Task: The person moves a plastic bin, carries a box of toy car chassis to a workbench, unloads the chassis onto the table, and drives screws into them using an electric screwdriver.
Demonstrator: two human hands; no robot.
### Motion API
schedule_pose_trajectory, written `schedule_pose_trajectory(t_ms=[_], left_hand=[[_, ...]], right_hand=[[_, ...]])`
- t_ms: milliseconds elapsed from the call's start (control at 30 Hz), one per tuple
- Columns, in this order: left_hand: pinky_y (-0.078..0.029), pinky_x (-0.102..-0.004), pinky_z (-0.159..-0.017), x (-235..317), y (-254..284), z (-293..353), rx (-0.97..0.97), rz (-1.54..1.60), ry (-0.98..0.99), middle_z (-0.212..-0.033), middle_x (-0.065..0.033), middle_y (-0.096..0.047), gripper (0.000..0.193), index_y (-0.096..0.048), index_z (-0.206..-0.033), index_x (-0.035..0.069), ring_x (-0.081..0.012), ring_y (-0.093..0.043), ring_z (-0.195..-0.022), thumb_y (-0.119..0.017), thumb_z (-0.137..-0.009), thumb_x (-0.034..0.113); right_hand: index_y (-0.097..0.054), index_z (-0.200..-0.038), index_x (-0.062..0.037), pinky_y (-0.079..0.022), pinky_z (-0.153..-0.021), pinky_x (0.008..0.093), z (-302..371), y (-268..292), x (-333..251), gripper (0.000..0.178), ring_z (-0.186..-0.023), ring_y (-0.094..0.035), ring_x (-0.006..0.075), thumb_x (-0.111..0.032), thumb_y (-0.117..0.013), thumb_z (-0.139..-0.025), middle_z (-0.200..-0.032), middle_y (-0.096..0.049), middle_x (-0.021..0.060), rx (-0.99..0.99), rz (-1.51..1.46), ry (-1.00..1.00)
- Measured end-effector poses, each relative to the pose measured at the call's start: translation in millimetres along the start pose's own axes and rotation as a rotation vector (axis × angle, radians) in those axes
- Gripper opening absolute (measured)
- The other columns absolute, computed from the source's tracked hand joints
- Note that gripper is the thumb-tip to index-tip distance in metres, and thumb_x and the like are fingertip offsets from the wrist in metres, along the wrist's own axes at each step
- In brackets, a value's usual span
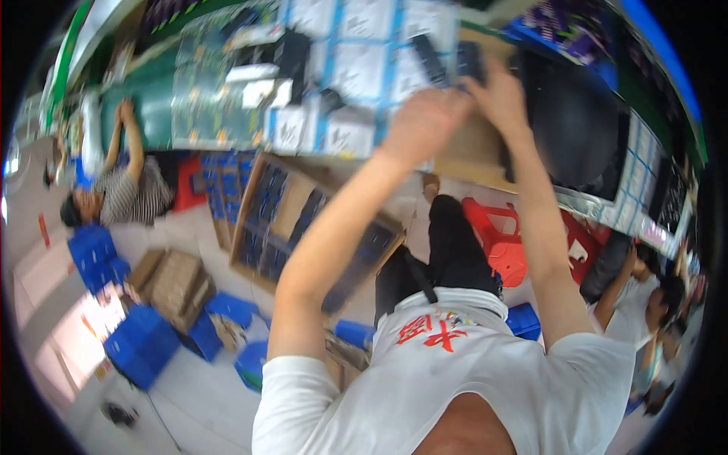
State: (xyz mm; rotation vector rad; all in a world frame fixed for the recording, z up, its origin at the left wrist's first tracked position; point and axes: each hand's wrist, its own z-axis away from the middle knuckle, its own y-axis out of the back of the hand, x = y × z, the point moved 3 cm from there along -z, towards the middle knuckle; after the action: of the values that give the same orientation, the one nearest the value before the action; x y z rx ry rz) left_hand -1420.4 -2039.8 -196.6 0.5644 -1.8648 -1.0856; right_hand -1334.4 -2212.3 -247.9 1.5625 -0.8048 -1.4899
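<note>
My left hand and my right hand meet over the bench, both blurred by motion. The left fingers look curled together, and whatever they hold is hidden. Fingers of my right hand reach up beside a small dark block, but the blur hides whether they grip it. Another small black oblong piece lies just beyond my left hand. Under my right hand is a brown cardboard-coloured surface. White printed cards with blue borders cover the bench to the left of my hands.
A large black round-topped object stands right of my hands. A blue bin sits beyond it. Below the bench are a partitioned carton of blue packs, a red stool and blue boxes. A co-worker sits at left.
</note>
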Motion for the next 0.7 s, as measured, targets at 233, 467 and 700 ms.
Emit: schedule_pose_trajectory(t_ms=[233, 467, 700], left_hand=[[-0.055, -0.0442, -0.076, 19.0, -32.4, 316.5, 0.448, 0.421, 0.725, -0.091, -0.0151, -0.07, 0.013, -0.069, -0.095, 0.005, -0.0349, -0.068, -0.086, -0.065, -0.083, 0.008], [-0.049, -0.0463, -0.092, -108.4, -87.3, 598.5, 0.54, -0.114, 1.237, -0.105, -0.0143, -0.07, 0.023, -0.069, -0.103, 0.005, -0.0366, -0.062, -0.103, -0.069, -0.08, 0.006], [-0.051, -0.0487, -0.096, -214.1, -109.6, 621.4, -0.08, -0.077, 1.093, -0.116, -0.0169, -0.067, 0.047, -0.063, -0.118, 0.003, -0.0355, -0.061, -0.115, -0.079, -0.074, 0.013]], right_hand=[[-0.072, -0.095, -0.0007, -0.055, -0.068, 0.0303, 200.5, -44.0, -88.4, 0.009, -0.072, -0.07, 0.0192, -0.005, -0.071, -0.088, -0.082, -0.073, 0.0118, 0.055, -0.383, 0.444], [-0.07, -0.098, -0.005, -0.053, -0.077, 0.0466, 280.3, -340.5, -236.6, 0.017, -0.089, -0.066, 0.0365, -0.017, -0.07, -0.085, -0.092, -0.069, 0.0155, -0.668, -0.168, 0.931], [-0.071, -0.101, -0.0028, -0.055, -0.086, 0.0458, 259.5, -500.1, -296.4, 0.03, -0.102, -0.068, 0.0361, -0.013, -0.074, -0.073, -0.103, -0.072, 0.0164, -0.941, 0.576, 1.26]])
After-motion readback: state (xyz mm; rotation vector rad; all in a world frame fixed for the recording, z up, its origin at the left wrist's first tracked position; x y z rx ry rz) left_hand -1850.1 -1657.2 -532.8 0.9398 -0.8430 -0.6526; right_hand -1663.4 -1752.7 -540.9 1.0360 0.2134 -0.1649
